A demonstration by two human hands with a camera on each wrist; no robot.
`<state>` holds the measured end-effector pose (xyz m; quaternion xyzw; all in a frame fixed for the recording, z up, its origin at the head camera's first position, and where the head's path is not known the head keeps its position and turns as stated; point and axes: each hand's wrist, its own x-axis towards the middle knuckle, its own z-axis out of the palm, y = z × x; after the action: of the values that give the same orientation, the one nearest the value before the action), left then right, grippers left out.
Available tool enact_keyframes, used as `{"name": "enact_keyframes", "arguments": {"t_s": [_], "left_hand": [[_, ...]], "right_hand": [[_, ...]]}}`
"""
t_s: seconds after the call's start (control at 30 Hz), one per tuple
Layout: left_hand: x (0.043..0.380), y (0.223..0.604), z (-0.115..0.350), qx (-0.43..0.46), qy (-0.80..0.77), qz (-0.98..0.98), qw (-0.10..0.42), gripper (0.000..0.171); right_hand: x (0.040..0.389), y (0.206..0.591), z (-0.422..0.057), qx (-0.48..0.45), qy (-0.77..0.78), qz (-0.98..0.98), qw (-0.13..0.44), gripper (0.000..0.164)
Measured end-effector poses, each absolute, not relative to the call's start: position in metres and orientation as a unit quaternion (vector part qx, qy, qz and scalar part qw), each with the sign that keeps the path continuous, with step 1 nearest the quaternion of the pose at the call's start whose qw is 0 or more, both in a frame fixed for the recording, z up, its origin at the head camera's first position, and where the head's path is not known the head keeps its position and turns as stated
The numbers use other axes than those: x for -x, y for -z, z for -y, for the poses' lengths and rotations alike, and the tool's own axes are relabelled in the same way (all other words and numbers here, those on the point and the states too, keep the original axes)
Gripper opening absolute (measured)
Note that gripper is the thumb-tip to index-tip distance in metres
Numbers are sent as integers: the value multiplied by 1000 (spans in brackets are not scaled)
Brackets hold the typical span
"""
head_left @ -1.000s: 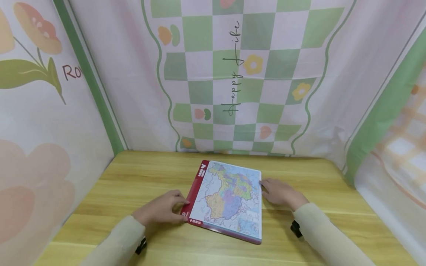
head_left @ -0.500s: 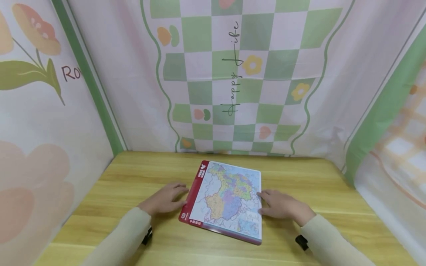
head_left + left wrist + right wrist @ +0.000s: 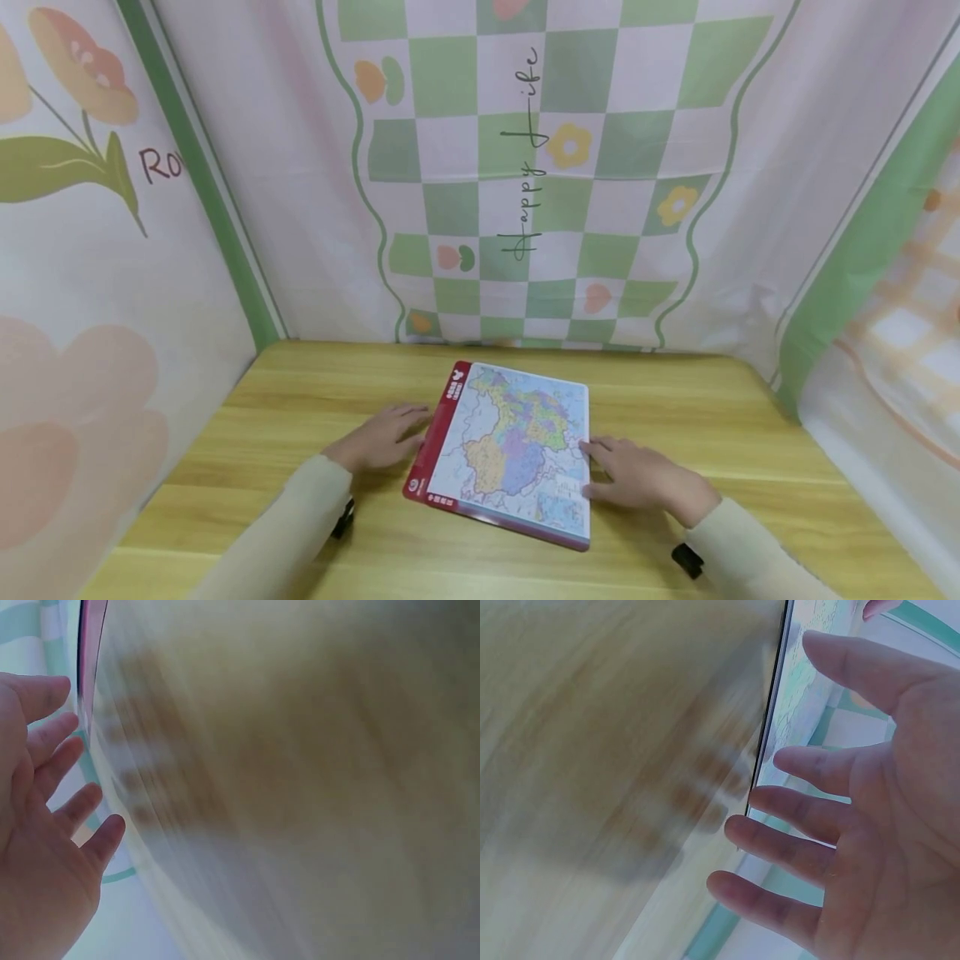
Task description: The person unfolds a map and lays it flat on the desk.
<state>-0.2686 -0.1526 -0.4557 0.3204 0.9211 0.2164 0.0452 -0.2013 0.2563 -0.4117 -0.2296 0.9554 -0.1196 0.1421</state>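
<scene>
A flat rectangular map board (image 3: 510, 450) with a red strip down its left side lies turned slightly on the table, its coloured map facing up. Next to the red strip is my left hand (image 3: 382, 437), fingertips right at the board's edge. In the left wrist view that hand (image 3: 45, 817) shows spread, extended fingers and nothing in the palm. On the other side, my right hand (image 3: 645, 475) has its fingertips at the board's right edge. The right wrist view shows this hand (image 3: 877, 817) with fingers apart and straight, beside the thin dark edge of the board (image 3: 769, 712).
The wooden table (image 3: 315, 383) runs back to a hanging checked cloth (image 3: 510, 183). Printed curtains close off the left (image 3: 90, 333) and right (image 3: 862, 333) sides. A small black device (image 3: 687, 561) shows below the right sleeve.
My left hand has moved up along the red strip, away from its lower corner. The right hand has slid down the right edge toward me. The map board stays where it was.
</scene>
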Motion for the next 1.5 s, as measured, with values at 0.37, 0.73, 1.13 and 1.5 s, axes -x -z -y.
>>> {"name": "enact_keyframes", "arguments": {"t_s": [0.37, 0.73, 1.13, 1.5], "left_hand": [[267, 453, 150, -336, -179, -921, 84, 50], [255, 449, 150, -315, -185, -926, 92, 53], [243, 447, 150, -313, -173, -929, 99, 58], [245, 452, 151, -323, -173, -926, 87, 57]], "right_hand": [[202, 414, -255, 233, 107, -957, 137, 74], [208, 416, -254, 231, 95, -960, 128, 69], [217, 417, -253, 234, 96, -960, 116, 66], [218, 417, -251, 232, 109, -960, 113, 65]]}}
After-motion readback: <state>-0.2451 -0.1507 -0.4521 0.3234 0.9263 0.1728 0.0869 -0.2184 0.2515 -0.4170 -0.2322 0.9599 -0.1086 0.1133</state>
